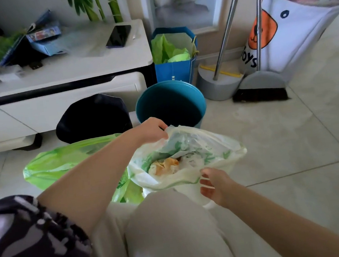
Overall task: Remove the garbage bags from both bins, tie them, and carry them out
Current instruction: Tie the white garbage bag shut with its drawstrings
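A white garbage bag (219,143) with green print stands open on the floor in front of my knees, with orange and white rubbish inside. My left hand (152,130) pinches its far rim. My right hand (213,184) grips the near rim, fingers curled around the plastic. A green garbage bag (62,161) lies on the floor to the left, partly hidden by my left forearm. Behind the bags stand a teal bin (192,98), with no bag in it, and a black bin (93,116).
A white low cabinet (73,71) with a phone (119,35) and boxes runs along the left. A blue paper bag (175,68) holds green plastic. A broom (262,88), a dustpan and a white toy bag (292,29) stand at the right. Tiled floor stretches to the right.
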The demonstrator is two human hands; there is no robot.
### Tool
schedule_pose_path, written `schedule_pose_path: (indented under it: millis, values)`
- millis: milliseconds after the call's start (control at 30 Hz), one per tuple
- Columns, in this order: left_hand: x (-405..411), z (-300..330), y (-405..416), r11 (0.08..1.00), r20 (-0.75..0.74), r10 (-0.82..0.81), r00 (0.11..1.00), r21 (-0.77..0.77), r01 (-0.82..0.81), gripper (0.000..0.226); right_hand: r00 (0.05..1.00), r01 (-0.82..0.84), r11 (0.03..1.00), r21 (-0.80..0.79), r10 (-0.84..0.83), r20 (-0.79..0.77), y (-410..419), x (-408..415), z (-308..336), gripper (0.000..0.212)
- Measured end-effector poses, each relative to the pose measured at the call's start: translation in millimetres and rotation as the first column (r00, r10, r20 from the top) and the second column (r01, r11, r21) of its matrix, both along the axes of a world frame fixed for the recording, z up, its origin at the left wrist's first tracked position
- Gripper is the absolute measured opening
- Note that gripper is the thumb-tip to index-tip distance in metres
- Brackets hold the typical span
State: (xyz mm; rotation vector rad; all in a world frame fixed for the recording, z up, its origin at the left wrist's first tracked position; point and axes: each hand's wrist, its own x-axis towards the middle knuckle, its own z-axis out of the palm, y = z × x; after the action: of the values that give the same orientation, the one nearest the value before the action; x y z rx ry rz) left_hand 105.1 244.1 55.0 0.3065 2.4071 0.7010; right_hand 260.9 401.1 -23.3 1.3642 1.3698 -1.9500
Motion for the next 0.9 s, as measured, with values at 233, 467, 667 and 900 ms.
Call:
schedule_pose_path:
  millis: [233,467,667,900]
  values:
    - [9.6,7.2,1.3,0.979,0.170,0.092,0.981,0.164,-0.120,0.037,0.998,-0.067,0.995,-0.070,0.067,0.000,-1.8,5.1,0.6,0.007]
    - [8.6,10.7,-12.3,0.948,0.180,0.216,0.960,0.198,-0.250,0.024,0.964,-0.176,0.984,-0.037,0.165,-0.210,-5.1,7.1,35.2,0.022]
    - [9.9,17.1,-22.9,0.894,0.021,0.359,0.933,0.278,-0.350,0.018,0.876,-0.186,0.943,0.276,0.287,-0.388,11.9,-8.6,79.7,0.018]
    - [16.7,29.8,-35.2,0.825,-0.111,0.508,0.854,0.349,-0.445,0.009,0.820,-0.181,0.838,0.515,0.417,-0.391,21.7,-14.3,108.8,0.008]
